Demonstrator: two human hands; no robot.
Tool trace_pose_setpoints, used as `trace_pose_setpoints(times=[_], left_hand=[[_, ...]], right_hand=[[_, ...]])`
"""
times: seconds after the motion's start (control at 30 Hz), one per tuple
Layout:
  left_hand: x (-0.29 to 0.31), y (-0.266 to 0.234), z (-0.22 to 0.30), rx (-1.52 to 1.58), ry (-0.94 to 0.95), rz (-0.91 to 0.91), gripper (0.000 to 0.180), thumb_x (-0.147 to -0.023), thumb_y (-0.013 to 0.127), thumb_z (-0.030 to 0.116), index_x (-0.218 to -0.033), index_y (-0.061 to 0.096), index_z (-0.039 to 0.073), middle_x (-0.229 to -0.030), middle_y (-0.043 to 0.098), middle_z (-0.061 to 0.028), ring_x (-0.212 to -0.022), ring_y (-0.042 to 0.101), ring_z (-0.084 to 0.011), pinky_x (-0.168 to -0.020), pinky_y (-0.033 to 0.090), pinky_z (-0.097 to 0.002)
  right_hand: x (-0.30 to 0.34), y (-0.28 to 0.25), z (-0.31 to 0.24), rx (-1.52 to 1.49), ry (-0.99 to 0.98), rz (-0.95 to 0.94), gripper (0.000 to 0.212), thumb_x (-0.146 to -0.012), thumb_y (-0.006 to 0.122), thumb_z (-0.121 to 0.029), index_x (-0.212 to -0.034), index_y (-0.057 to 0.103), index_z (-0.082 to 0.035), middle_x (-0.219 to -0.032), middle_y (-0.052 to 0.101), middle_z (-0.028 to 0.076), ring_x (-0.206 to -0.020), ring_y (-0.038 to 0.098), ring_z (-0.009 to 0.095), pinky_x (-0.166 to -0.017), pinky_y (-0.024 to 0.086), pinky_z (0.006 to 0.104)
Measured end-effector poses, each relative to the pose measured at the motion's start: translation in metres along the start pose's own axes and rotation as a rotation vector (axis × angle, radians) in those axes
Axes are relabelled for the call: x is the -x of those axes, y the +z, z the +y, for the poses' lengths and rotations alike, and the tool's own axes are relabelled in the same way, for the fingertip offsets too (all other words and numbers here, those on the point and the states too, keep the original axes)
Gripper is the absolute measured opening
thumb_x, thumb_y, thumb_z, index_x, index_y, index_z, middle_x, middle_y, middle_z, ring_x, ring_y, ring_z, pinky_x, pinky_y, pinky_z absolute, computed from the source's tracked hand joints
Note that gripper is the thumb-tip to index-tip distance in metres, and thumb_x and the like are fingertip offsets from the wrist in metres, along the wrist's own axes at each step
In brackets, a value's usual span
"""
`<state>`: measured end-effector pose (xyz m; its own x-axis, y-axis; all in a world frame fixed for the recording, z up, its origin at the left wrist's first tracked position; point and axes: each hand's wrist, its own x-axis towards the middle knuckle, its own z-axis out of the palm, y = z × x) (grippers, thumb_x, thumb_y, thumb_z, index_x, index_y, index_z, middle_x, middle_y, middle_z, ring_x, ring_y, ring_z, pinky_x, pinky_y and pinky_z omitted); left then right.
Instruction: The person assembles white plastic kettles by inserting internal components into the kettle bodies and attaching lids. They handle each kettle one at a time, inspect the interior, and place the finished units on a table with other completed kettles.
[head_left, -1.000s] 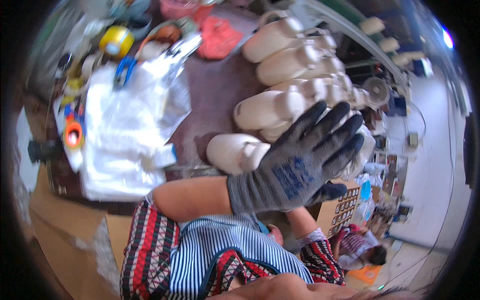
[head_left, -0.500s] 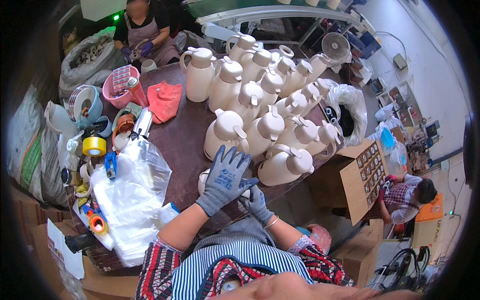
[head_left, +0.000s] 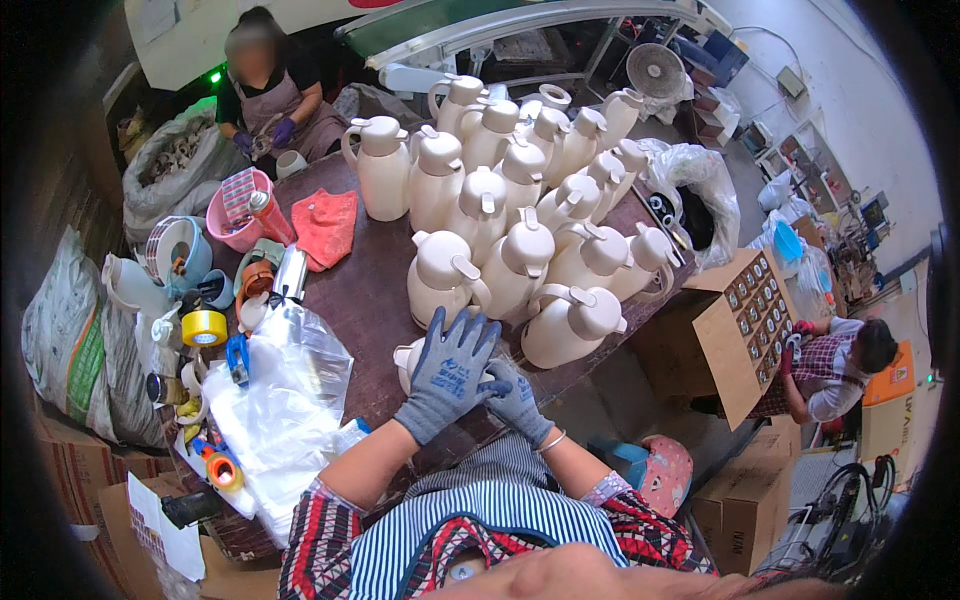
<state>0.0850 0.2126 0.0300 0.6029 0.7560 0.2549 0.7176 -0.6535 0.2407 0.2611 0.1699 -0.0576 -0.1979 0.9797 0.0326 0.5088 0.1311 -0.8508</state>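
Observation:
My left hand (head_left: 453,375), in a grey-blue knit work glove, lies with its fingers stretched out over a cream vacuum jug (head_left: 402,362), most of which the hand hides. Close against its thumb side is my right hand (head_left: 517,400), gloved alike, with the fingers curled; whatever they close on is hidden. Just beyond the hands stand several cream jugs with handles and lids, the nearest a jug (head_left: 440,285) at my left fingertips. Another jug (head_left: 565,335) leans to the right near the table's edge.
Clear plastic bags (head_left: 285,400), a tape roll (head_left: 204,328) and a red cloth (head_left: 325,228) lie on the dark table (head_left: 375,290) at left. A pink basket (head_left: 240,215) stands behind. Right of the table is an open carton (head_left: 715,345). Two co-workers sit nearby, back left and right.
The whole view has shifted slightly. My left hand stays spread over the jug, and my right hand has drawn in against it, with its fingers further under the left.

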Motion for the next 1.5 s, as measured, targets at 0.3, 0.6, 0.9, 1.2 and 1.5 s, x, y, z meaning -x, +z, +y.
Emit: trace_pose_setpoints(times=[0.3, 0.6, 0.9, 1.2, 1.5], left_hand=[[0.079, 0.031, -0.048, 0.675, -0.518, 0.627, 0.051, -0.1, 0.055, 0.03, -0.14, 0.051, -0.001, -0.142, 0.054, -0.0183, -0.134, 0.048, -0.0322, -0.114, 0.034, -0.0435], [0.143, 0.136, -0.048, 0.978, -0.726, 0.132, 0.036, -0.1, 0.058, 0.026, -0.125, 0.064, 0.001, -0.125, 0.066, -0.0133, -0.117, 0.062, -0.0254, -0.102, 0.047, -0.0346], [0.09, 0.119, -0.019, 1.048, -0.574, -0.008, 0.031, -0.099, 0.06, 0.02, -0.122, 0.065, 0.0, -0.121, 0.068, -0.0141, -0.113, 0.064, -0.0249, -0.098, 0.049, -0.0345], [0.096, 0.098, -0.002, 1.06, -0.537, -0.078, 0.033, -0.101, 0.059, 0.018, -0.127, 0.063, -0.001, -0.123, 0.067, -0.0116, -0.113, 0.063, -0.0202, -0.098, 0.049, -0.0313], [0.08, 0.083, 0.044, 1.626, -0.503, -0.408, 0.047, -0.106, 0.053, 0.027, -0.143, 0.049, -0.001, -0.137, 0.06, -0.0128, -0.125, 0.057, -0.0201, -0.107, 0.044, -0.0304]], right_hand=[[0.074, -0.02, 0.011, -0.229, 0.204, 0.206, 0.052, -0.083, 0.082, -0.028, -0.126, 0.065, -0.004, -0.128, 0.066, 0.013, -0.113, 0.065, 0.023, -0.097, 0.051, 0.0367], [0.167, -0.088, 0.024, -0.233, 0.432, 0.748, 0.038, -0.088, 0.075, -0.011, -0.122, 0.065, 0.002, -0.108, 0.071, 0.005, -0.094, 0.064, 0.012, -0.085, 0.053, 0.0285], [0.192, -0.17, 0.037, -0.558, 0.494, 1.037, 0.047, -0.094, 0.071, -0.038, -0.123, 0.064, -0.002, -0.097, 0.07, 0.007, -0.082, 0.067, 0.017, -0.071, 0.053, 0.0302], [0.214, -0.197, 0.038, -0.523, 0.383, 0.939, 0.045, -0.097, 0.068, -0.037, -0.124, 0.063, -0.001, -0.102, 0.071, 0.006, -0.089, 0.066, 0.016, -0.079, 0.053, 0.0307], [0.21, -0.191, 0.017, -0.512, 0.309, 0.791, 0.049, -0.097, 0.067, -0.041, -0.122, 0.063, 0.001, -0.102, 0.071, 0.007, -0.089, 0.066, 0.015, -0.08, 0.053, 0.03]])
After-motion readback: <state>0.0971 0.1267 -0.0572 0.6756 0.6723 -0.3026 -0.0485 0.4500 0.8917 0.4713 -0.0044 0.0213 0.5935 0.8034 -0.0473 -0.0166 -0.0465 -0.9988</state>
